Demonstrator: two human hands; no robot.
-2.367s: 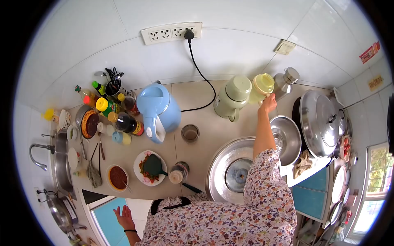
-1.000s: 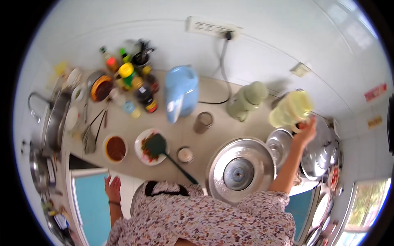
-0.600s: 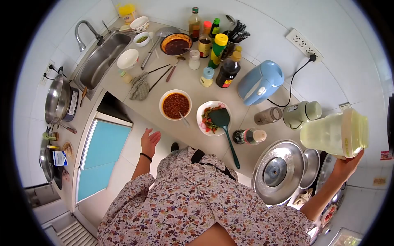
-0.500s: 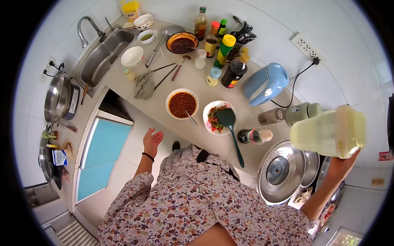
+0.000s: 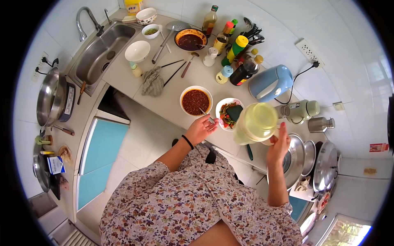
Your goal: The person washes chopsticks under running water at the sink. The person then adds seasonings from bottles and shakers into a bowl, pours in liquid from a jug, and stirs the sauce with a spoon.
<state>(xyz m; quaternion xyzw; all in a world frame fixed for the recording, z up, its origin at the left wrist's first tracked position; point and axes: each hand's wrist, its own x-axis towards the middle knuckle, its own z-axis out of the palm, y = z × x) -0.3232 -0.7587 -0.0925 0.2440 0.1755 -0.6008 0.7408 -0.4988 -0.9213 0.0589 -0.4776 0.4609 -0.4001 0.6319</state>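
My right hand (image 5: pixel 279 145) grips the handle of a translucent pale yellow-green plastic jug (image 5: pixel 256 123). The jug is above the counter's front edge and hides part of a plate of stir-fried vegetables (image 5: pixel 224 111). On that plate rests a dark green spatula (image 5: pixel 250 152), its handle partly covered by the jug. My left hand (image 5: pixel 200 132) is closed around the handle end of a metal spoon (image 5: pixel 207 115). The spoon leans in a white bowl (image 5: pixel 181 102) of red chili sauce (image 5: pixel 195 101).
Seasoning bottles (image 5: pixel 242 74) and a blue kettle (image 5: pixel 271 83) line the wall. A cloth (image 5: pixel 153 82), chopsticks (image 5: pixel 174 74) and a pan of dark sauce (image 5: pixel 190 41) lie farther back. The sink (image 5: pixel 92 57) is left; metal lids (image 5: pixel 326 166) stand right.
My right hand has brought the jug leftward from the far right to near the vegetable plate. My left hand has moved right and up from beside the counter to the spoon.
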